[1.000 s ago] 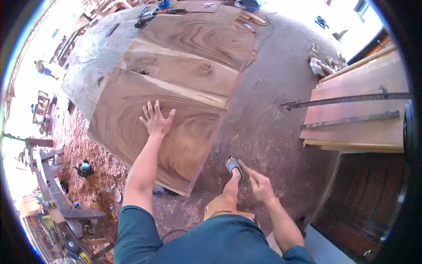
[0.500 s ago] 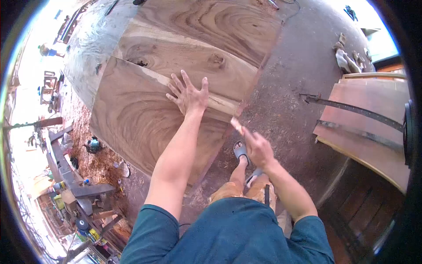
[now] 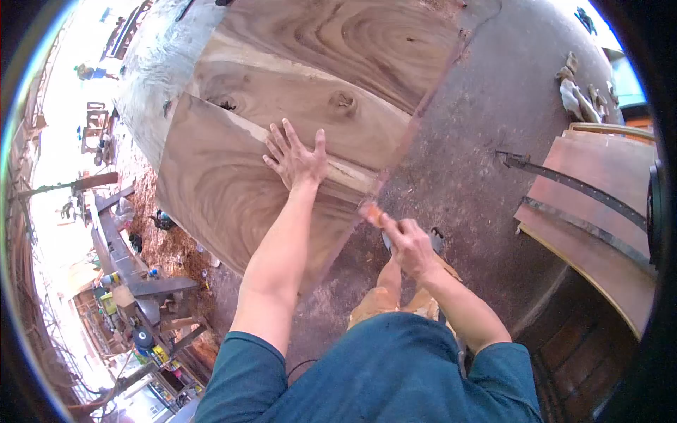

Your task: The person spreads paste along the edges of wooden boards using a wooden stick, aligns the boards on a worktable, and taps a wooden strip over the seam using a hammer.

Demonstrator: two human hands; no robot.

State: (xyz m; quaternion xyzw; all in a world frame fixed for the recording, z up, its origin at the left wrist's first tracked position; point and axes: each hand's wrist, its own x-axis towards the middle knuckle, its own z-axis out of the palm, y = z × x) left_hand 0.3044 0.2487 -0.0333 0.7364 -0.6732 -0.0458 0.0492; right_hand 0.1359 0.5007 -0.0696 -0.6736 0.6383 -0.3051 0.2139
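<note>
A broad wooden panel [image 3: 211, 180] with dark swirling grain and a pale band lies in front of me. On its surface rests my left hand [image 3: 301, 166], flat with the fingers spread, near the pale band. My right hand [image 3: 411, 247] is closed round a small orange hand tool [image 3: 371, 212], smeared by motion, so its exact kind is unclear. The tool's tip is at the panel's near right edge; whether it touches the wood I cannot tell. A knot [image 3: 343, 102] and a dark hole [image 3: 227, 104] mark the panel beyond my left hand.
Flat boards [image 3: 585, 190] are stacked at the right, with a dark metal bar [image 3: 578, 180] across them. Two dogs seem to lie on the floor [image 3: 479, 183] at the upper right. Wood shavings [image 3: 185, 264], tools and a dark beam [image 3: 162, 285] crowd the left side.
My right hand and its tool have shifted slightly down along the panel's edge. My left hand stays flat on the wood. The view has turned a little, and my feet have moved.
</note>
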